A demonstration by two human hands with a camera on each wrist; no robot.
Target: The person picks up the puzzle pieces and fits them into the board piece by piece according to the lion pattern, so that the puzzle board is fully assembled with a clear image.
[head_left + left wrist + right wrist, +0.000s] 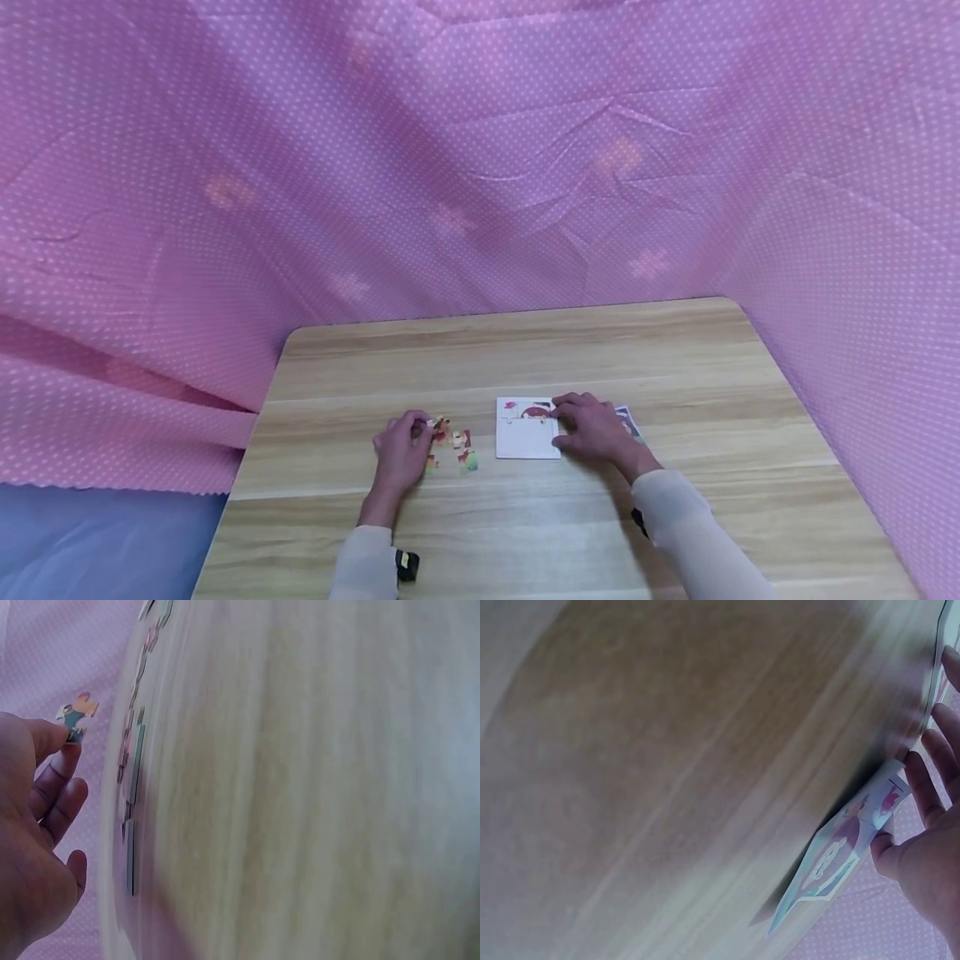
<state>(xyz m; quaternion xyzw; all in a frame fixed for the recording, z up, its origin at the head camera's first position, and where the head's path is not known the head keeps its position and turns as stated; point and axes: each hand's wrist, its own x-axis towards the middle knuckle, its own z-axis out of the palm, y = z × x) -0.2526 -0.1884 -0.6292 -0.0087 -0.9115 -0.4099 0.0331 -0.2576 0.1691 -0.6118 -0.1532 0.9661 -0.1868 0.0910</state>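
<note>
The desk (510, 358) is taken up, between its left and right edges, by a picture puzzle in progress. The right grip (597, 429), its fingers spread and relaxed, is rested against the board (528, 442) on the side facing the desk's right edge; nothing is seen to be pinched there, and the board seems to be steadied. The left grip (402, 454), nearer the desk's left edge, is closed in a pinch. On the board, a strip toward the desk's far edge is covered with fitted pieces; the part toward the near edge is left bare white. A card (628, 421) is partly hidden by the right grip, toward the desk's right edge. Several loose pieces (461, 440) are scattered between the left grip and the board. The held piece (75, 720) is gripped between thumb and fingertip, apparently clear of the desk. The step in hand is judged to be the picking-out of one piece; for the next move, its printed side and tabs would need to be matched to the fitted strip, with the board kept still.
</note>
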